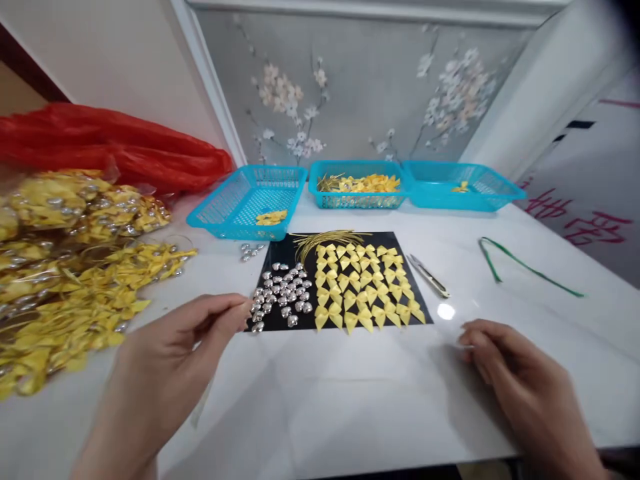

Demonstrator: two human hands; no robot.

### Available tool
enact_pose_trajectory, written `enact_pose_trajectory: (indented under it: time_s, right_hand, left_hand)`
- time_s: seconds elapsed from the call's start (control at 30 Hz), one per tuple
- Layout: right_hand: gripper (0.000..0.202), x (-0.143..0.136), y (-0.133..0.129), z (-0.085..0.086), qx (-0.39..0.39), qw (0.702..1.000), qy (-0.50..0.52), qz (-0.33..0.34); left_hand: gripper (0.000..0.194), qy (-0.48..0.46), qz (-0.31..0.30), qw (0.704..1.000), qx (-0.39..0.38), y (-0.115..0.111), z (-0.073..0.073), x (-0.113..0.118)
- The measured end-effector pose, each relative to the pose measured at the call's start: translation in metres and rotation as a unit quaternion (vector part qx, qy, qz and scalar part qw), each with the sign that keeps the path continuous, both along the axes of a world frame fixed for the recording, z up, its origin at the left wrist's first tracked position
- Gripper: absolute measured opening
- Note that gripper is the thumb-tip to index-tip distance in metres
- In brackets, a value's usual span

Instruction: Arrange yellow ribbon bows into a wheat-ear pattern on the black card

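Note:
My left hand (185,360) is closed in a pinch at the left edge of a black mat (350,237), beside a cluster of shiny silver beads (285,290). Whatever sits between its thumb and forefinger is too small or hidden to name. Over the white table to the right of the mat, my right hand (520,380) has its fingers curled and pressed together; their contents are hidden. Rows of yellow ribbon bows (370,290) cover the mat's right part. A bunch of gold wire ties (330,241) lies along its top edge.
Three blue baskets (270,235) stand at the back, with yellow bows in them; the middle one also holds gold ties. A cutter knife (430,277) and a green strip (530,267) lie to the right. Bagged bows (65,200), loose finished bows (90,307) and a red bag (115,143) fill the left.

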State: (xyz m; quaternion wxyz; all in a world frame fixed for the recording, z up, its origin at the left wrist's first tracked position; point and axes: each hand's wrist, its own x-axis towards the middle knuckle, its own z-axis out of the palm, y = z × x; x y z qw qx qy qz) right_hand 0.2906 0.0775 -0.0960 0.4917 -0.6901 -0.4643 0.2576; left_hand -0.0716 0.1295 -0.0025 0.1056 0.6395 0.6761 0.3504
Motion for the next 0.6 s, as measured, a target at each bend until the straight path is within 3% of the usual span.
enact_pose_trajectory:
  time_s: [0.1,0.23,0.33,0.6]
  right_hand:
    - [0.034,-0.003,0.003,0.002,0.052,0.997,0.050,0.007]
    - [0.033,-0.006,0.006,0.004,0.114,0.975,0.192,0.008]
    - [0.033,-0.006,0.008,0.002,0.149,0.960,0.239,0.005]
    - [0.029,-0.004,0.018,-0.001,0.183,0.955,0.230,0.036]
  left_hand:
    - [0.021,-0.014,-0.016,0.999,-0.029,0.001,-0.002,0.008]
    - [0.021,-0.022,-0.008,1.000,-0.003,0.000,0.001,0.008]
    - [0.025,-0.032,-0.016,0.999,0.012,-0.004,-0.002,0.014]
    - [0.020,-0.042,-0.162,0.986,0.019,-0.014,-0.012,0.070]
